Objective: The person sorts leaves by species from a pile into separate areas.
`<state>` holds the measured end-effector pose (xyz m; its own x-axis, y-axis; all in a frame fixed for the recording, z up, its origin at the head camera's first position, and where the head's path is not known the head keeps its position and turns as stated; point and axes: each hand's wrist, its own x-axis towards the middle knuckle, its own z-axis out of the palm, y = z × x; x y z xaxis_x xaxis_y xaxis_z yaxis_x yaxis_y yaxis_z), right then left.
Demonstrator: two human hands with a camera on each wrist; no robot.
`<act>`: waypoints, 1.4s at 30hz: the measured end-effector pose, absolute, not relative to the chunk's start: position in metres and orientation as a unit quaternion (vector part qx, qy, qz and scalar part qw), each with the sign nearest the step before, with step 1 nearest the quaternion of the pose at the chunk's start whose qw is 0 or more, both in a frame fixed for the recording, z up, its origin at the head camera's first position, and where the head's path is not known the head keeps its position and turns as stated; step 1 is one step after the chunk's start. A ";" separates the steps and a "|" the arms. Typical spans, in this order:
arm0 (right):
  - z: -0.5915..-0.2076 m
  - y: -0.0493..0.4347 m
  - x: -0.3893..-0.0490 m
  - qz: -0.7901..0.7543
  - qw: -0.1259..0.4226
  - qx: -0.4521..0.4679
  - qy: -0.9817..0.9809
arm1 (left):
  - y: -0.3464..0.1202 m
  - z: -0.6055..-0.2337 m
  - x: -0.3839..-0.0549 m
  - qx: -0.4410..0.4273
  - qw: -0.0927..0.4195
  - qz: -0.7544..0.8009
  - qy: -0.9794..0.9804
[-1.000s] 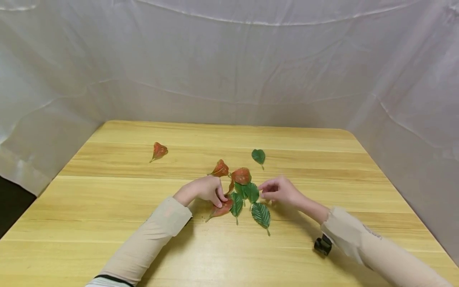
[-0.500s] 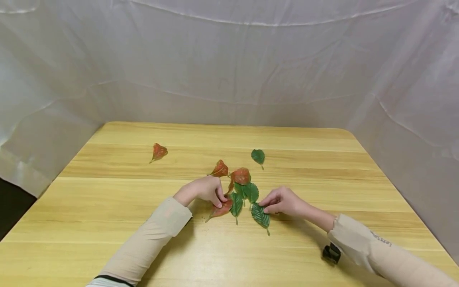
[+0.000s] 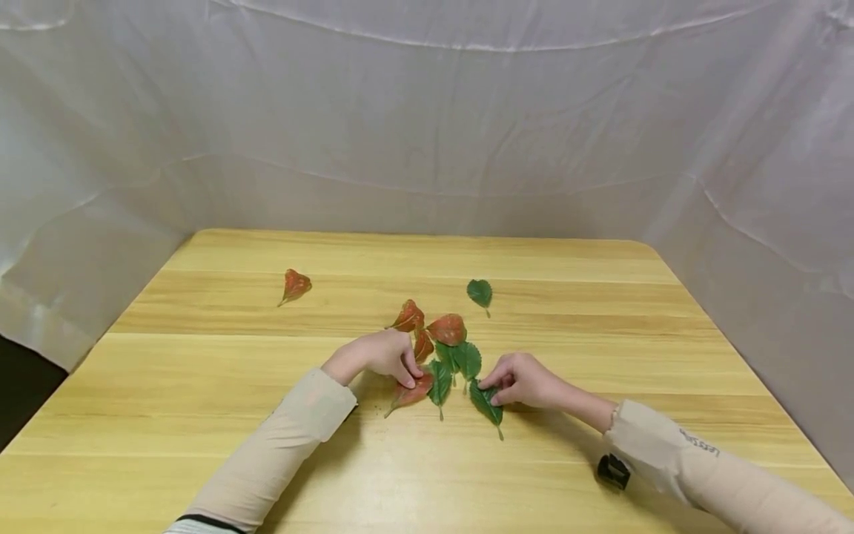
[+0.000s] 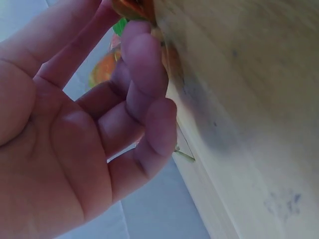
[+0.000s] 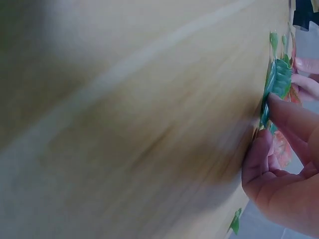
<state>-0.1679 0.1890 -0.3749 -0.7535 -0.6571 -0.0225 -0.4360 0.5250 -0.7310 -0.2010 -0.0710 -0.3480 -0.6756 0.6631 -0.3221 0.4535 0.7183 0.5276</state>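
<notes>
My left hand [image 3: 382,354] pinches the upper edge of a red leaf [image 3: 408,397] between thumb and index finger, low on the wooden table [image 3: 233,415]. Close beside that leaf lies a green leaf [image 3: 439,383]. With thumb and fingertips, my right hand [image 3: 527,382] holds a ribbed green leaf [image 3: 488,409] by its upper right edge; the right wrist view shows the thumb against this green leaf [image 5: 281,79]. Between and above the hands, more green leaves [image 3: 469,360] and red leaves [image 3: 448,328] lie clustered, some overlapping. In the left wrist view the other fingers curl loosely.
A single red leaf [image 3: 294,286] lies at the back left of the table, and a lone green leaf [image 3: 480,292] behind the cluster. A pale curtain [image 3: 434,133] surrounds the back and sides. A small black device [image 3: 612,472] hangs under the right sleeve.
My right hand has moved down from beside the upper green leaves and taken hold of the lower ribbed one. A red leaf behind my left hand has shifted left. The left hand stays put.
</notes>
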 end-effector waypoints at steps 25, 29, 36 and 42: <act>-0.378 0.188 -0.167 -0.357 0.149 -0.304 0.871 | -0.065 -0.335 -0.202 0.367 0.217 0.209 0.880; -0.377 0.188 -0.166 -0.356 0.149 -0.304 0.871 | -0.065 -0.333 -0.204 0.374 0.198 0.242 0.873; -0.376 0.188 -0.166 -0.353 0.148 -0.309 0.871 | -0.063 -0.328 -0.214 0.396 0.151 0.288 0.859; -0.374 0.187 -0.165 -0.349 0.148 -0.311 0.871 | -0.059 -0.324 -0.225 0.384 0.130 0.307 0.861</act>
<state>-0.1652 0.1873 -0.3742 -0.7629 -0.6453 -0.0399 -0.4388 0.5623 -0.7009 -0.2253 -0.0594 -0.3243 -0.6708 0.7415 0.0115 0.5816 0.5164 0.6285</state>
